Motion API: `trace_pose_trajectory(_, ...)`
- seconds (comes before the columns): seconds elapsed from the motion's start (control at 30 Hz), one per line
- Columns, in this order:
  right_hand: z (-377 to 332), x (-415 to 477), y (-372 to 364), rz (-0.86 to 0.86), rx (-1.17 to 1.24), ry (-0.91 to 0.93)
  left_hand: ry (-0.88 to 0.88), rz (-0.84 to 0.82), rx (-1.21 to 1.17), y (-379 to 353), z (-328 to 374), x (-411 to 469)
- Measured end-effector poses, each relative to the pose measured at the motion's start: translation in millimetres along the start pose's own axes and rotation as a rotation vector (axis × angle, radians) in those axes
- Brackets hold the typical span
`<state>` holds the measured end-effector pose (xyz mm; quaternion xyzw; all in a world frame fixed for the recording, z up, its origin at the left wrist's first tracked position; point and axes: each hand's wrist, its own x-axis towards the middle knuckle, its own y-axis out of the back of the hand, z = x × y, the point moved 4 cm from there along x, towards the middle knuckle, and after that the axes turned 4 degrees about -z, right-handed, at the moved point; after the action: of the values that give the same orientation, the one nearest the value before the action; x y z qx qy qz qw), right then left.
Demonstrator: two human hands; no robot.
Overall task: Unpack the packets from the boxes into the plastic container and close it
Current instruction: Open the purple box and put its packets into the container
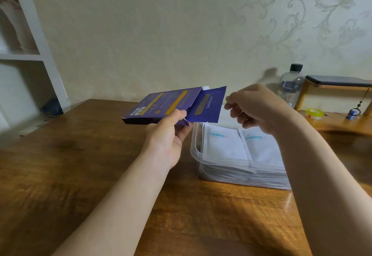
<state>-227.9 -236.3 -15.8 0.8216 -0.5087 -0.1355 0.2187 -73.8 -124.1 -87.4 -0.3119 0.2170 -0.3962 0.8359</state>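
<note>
Nearest the camera, two bare forearms stretched over the wooden table [80,165]. At far left stood a white shelf [30,56], blurred.

Left of centre, the left hand [169,134] held a flat purple box [161,104] in the air, thumb on top and fingers curled beneath its near corner, the open end turned to the right. A purple packet [207,106] stuck about halfway out of that end, tilted, above the container's far left corner.

The right hand [259,110] hovered just beside the packet's free edge, fingers curled and thumb and forefinger drawn close together. Whether they already pinched the edge or were a hair short of it, I could not tell.

Below it sat the clear container [196,151], open, nearly full of flat white packets [225,145] laid two across. No lid was in view.

Behind stood a plastic bottle [290,86], and a yellow tape roll [314,113] lay on a low wooden stand.

The packet looked light, thin and floppy, with a smooth foil skin likely to slip. A firm pinch on the exposed short edge near a corner, pulled straight along the box, should free it without creasing. The card box seemed stiff but easily crushed, so a light hold suited it.
</note>
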Motion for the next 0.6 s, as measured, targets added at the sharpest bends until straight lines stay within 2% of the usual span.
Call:
trace_pose_trajectory(0.1,0,5,9,0.155,-0.240,0.196,0.001,0.020,0.004,2,0,3)
trace_pose_trajectory(0.2,-8,2,-6,0.083,-0.503,0.496,0.002,0.032,0.017,2,-2,2)
trace_pose_trajectory(0.27,-10,0,-19,0.048,-0.595,0.573,0.001,0.023,0.010,2,-2,2)
trace_pose_trajectory(0.37,-14,-4,-29,0.128,-0.731,0.612,-0.004,0.006,0.003,2,-1,3)
trace_pose_trajectory(0.6,-15,-7,-16,0.195,-0.600,0.826,0.044,-0.024,-0.025,-1,-4,5)
